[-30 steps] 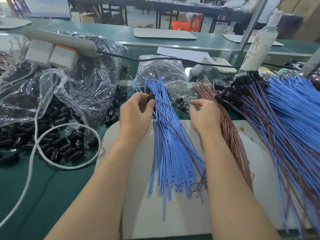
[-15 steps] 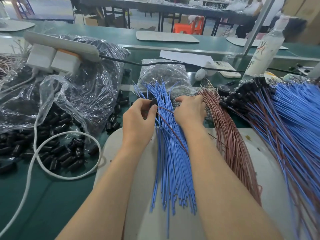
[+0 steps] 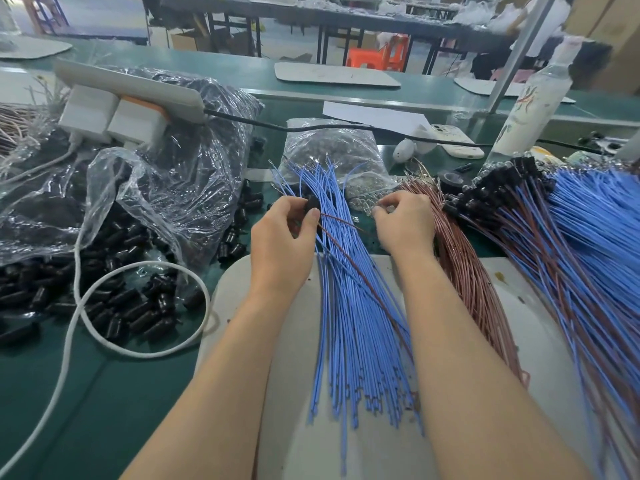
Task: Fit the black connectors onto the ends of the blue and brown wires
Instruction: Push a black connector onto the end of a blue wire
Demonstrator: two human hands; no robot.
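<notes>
Green bench matting (image 3: 104, 393) fills my view, with a white work board (image 3: 294, 445) at six o'clock under both forearms. At nine o'clock a clear plastic bag (image 3: 156, 188) spills loose black connectors (image 3: 131, 306). At three o'clock lies a fan of finished leads (image 3: 571, 237), blue and brown, capped in black. Down the board's middle runs the bundle of blue wires (image 3: 349, 323), and just beside it, toward two o'clock, the bundle of brown wires (image 3: 474, 289).

My left hand (image 3: 280, 244), at about eleven o'clock, pinches one black connector (image 3: 311, 204) between thumb and curled fingers, over the far ends of the blue wires. A single brown wire (image 3: 346, 265) trails from it back across the blue bundle. My right hand (image 3: 405, 223), at one o'clock, has its fingertips drawn together; whether they hold anything I cannot tell.

I judge the wires light and springy, best taken close to the tip so they don't buckle. The connector looks small, hard and slick, and wants a firm sideways pinch.
</notes>
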